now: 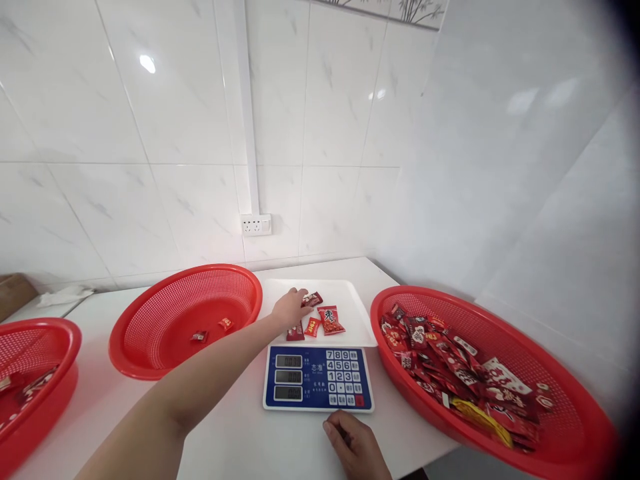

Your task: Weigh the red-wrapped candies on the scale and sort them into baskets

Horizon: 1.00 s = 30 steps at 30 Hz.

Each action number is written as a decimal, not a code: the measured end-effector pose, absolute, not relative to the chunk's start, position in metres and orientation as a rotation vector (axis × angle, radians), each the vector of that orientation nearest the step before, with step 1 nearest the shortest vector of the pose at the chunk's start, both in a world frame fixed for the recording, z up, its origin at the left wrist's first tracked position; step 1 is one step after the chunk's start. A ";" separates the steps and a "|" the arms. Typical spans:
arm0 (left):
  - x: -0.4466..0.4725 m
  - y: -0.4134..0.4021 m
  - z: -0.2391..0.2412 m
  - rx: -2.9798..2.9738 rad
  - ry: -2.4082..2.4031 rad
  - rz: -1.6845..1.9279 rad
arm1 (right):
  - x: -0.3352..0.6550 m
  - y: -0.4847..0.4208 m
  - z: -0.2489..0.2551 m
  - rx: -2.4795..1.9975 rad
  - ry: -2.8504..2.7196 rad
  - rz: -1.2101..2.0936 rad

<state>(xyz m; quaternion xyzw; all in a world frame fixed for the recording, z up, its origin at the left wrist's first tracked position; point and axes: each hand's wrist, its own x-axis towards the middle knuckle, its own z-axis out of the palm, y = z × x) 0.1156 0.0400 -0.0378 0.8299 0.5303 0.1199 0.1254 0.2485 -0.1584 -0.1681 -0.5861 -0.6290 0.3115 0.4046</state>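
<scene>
My left hand [291,308] reaches over the white weighing tray [353,300] of a digital scale. Its thumb and fingers are apart at the left end of a dark red snack packet [313,299]; whether they touch it is unclear. On the tray close by lie a larger red packet [331,320], a small red packet [313,327] and another dark red packet [295,331], partly under my wrist. My right hand [355,443] rests loosely curled on the table in front of the scale's blue keypad panel [319,378], with nothing visible in it.
At the right, a red basket [575,420] holds many red packets and a yellow one [481,421]. A red basket [185,287] left of the scale has two small packets. Another red basket [55,380] stands at the far left. Behind is a tiled wall with a socket [256,225].
</scene>
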 end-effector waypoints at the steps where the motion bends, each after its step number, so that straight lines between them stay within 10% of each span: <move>1: 0.116 0.041 -0.037 2.415 1.549 0.327 | 0.248 -0.158 -0.169 -1.477 -1.589 0.779; 30: -0.029 0.042 0.026 2.390 1.992 0.482 | 0.253 -0.162 -0.156 -1.464 -1.629 0.833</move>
